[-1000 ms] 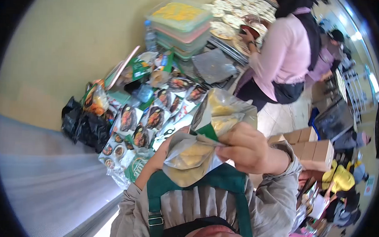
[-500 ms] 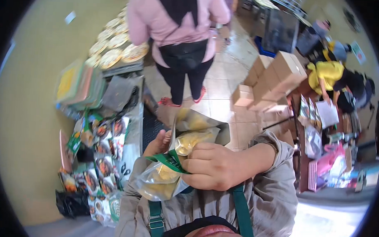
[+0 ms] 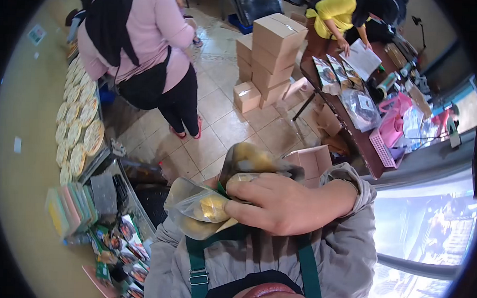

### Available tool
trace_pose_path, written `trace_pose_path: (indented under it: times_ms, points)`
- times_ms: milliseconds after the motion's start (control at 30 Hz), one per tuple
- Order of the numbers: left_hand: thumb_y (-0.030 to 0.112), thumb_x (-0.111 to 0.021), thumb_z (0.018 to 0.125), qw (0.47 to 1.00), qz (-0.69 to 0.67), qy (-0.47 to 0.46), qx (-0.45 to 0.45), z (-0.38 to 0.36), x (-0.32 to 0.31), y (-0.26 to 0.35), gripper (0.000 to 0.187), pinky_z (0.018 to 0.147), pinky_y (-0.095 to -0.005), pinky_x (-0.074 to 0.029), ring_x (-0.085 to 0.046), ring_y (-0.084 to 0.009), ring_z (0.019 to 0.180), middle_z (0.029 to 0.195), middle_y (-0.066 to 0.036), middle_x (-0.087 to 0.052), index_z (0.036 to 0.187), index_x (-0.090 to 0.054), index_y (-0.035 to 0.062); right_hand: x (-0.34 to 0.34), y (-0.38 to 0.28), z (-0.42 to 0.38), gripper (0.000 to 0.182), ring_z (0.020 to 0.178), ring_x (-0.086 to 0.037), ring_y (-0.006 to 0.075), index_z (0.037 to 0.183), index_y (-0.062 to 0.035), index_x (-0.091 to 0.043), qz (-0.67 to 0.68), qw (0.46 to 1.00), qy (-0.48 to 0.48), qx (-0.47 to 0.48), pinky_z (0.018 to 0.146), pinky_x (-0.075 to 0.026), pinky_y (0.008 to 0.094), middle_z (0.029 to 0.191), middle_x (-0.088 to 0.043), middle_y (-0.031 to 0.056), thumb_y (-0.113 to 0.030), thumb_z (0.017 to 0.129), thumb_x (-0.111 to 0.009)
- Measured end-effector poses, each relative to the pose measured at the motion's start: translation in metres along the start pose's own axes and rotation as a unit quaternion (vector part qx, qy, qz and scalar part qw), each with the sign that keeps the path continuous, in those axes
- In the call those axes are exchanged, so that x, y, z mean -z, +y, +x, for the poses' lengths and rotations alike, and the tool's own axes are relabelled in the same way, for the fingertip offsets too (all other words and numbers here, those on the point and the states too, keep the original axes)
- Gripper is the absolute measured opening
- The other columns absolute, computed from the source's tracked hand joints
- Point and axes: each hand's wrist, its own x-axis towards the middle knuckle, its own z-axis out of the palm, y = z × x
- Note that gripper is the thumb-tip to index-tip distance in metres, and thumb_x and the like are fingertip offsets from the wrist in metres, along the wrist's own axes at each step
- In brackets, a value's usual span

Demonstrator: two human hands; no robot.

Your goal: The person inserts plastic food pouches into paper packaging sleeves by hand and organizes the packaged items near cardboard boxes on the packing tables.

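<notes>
My right hand point(image 3: 271, 202) is closed on clear and green food pouches in front of my chest. One pouch point(image 3: 202, 208), with yellowish food inside, hangs on the left side of that hand. Another pouch point(image 3: 251, 159) with yellow contents sticks out beyond the knuckles, partly blurred. My left hand is almost wholly hidden behind the pouches, and its fingers cannot be made out. Green apron straps and grey sleeves lie around the hands.
Round flatbreads point(image 3: 74, 127) cover a rack at left, above stacked plastic trays point(image 3: 71, 209) and printed pouches point(image 3: 127, 250). Cardboard boxes point(image 3: 276, 56) stand ahead. A person in pink point(image 3: 148, 35) stands ahead left; another in yellow point(image 3: 332, 15) leans over a brown table point(image 3: 349, 137).
The view has swung to the right, so the boxes and brown table sit further left. My left hand's fingers, seen before beside the pouches, are now hidden. My right hand keeps its grip.
</notes>
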Motion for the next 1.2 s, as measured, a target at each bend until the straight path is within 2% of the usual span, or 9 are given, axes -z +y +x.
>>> trace_pose_path:
  times_ms: [133,233,433,467,567,700,833,933,1200]
  points:
    - [0.048,-0.052,0.082,0.998,0.001,-0.051,0.038,0.032,0.021,0.014,0.073,0.099,-0.0339,-0.033,-0.043,-0.022,0.118,0.13,-0.016,-0.041,0.133,-0.03,0.0005,0.024,0.019,-0.008,0.05,0.076,-0.054,0.0259,0.119,0.0058,-0.039,0.039,0.996,-0.071,-0.039,0.064,-0.042,0.0321,0.087,-0.049,0.0143,-0.012,0.075,-0.054]
    - [0.046,-0.053,0.082,0.995,-0.001,-0.082,0.059,0.054,0.045,0.024,0.072,0.099,-0.0335,-0.034,-0.044,-0.0216,0.117,0.13,-0.015,-0.041,0.133,-0.031,0.0005,0.044,0.034,-0.006,0.059,0.076,-0.056,0.0292,0.123,0.0073,-0.035,0.133,0.983,-0.068,-0.103,0.064,-0.043,0.0359,0.096,-0.054,0.017,-0.017,0.077,-0.063]
    - [0.043,-0.055,0.083,0.987,0.007,-0.14,0.083,0.093,0.097,0.051,0.069,0.098,-0.0326,-0.035,-0.046,-0.021,0.115,0.129,-0.015,-0.043,0.133,-0.032,0.0006,0.084,0.069,0.0,0.046,0.076,-0.055,0.0287,0.107,0.0074,-0.052,-0.044,0.984,0.002,-0.173,0.062,-0.043,0.0362,0.093,-0.055,0.0153,-0.024,0.076,-0.067]
    - [0.042,-0.055,0.083,0.985,0.011,-0.15,0.086,0.1,0.107,0.056,0.069,0.098,-0.0324,-0.035,-0.046,-0.0209,0.115,0.129,-0.015,-0.043,0.133,-0.032,0.0007,0.085,0.077,0.004,0.036,0.076,-0.054,0.0281,0.098,0.0042,-0.057,-0.059,0.974,0.016,-0.218,0.063,-0.044,0.036,0.092,-0.054,0.0151,-0.021,0.075,-0.068]
    - [0.041,-0.056,0.083,0.979,0.02,-0.175,0.106,0.119,0.131,0.071,0.068,0.097,-0.032,-0.036,-0.047,-0.0205,0.114,0.128,-0.015,-0.044,0.132,-0.032,0.0007,0.081,0.109,0.023,0.033,0.08,-0.055,0.0284,0.098,-0.0002,-0.057,-0.063,0.97,0.047,-0.23,0.065,-0.044,0.0359,0.095,-0.053,0.0166,-0.015,0.072,-0.07]
    - [0.039,-0.057,0.083,0.966,0.041,-0.213,0.142,0.147,0.157,0.091,0.066,0.097,-0.0313,-0.037,-0.048,-0.0201,0.112,0.127,-0.015,-0.045,0.132,-0.033,0.0008,0.065,0.142,0.037,0.028,0.086,-0.055,0.0323,0.093,-0.0012,-0.055,-0.09,0.952,0.037,-0.292,0.069,-0.046,0.0355,0.102,-0.052,0.0189,-0.007,0.069,-0.069]
    - [0.036,-0.058,0.084,0.949,0.054,-0.254,0.181,0.179,0.174,0.1,0.065,0.096,-0.0307,-0.038,-0.049,-0.0197,0.111,0.127,-0.014,-0.045,0.132,-0.033,0.0009,0.068,0.165,0.029,0.035,0.085,-0.056,0.0305,0.097,-0.0042,-0.054,-0.03,0.911,-0.085,-0.402,0.067,-0.046,0.0365,0.096,-0.053,0.0137,0.004,0.064,-0.059]
    - [0.035,-0.058,0.084,0.934,0.065,-0.285,0.205,0.208,0.183,0.101,0.064,0.096,-0.0303,-0.039,-0.05,-0.0193,0.11,0.126,-0.014,-0.046,0.132,-0.033,0.0009,0.077,0.174,0.017,0.034,0.08,-0.055,0.0307,0.094,-0.0047,-0.053,-0.055,0.903,-0.048,-0.422,0.064,-0.044,0.0381,0.088,-0.052,0.0112,0.006,0.062,-0.055]
    - [0.032,-0.054,0.087,0.913,0.081,-0.328,0.229,0.312,0.173,0.105,0.059,0.096,-0.0298,-0.04,-0.05,-0.0174,0.111,0.127,-0.012,-0.046,0.132,-0.033,0.0017,0.132,0.207,-0.038,0.016,0.079,-0.052,0.0314,0.085,-0.0013,-0.054,-0.087,0.893,-0.118,-0.426,0.069,-0.044,0.0396,0.084,-0.048,0.0137,-0.007,0.071,-0.055]
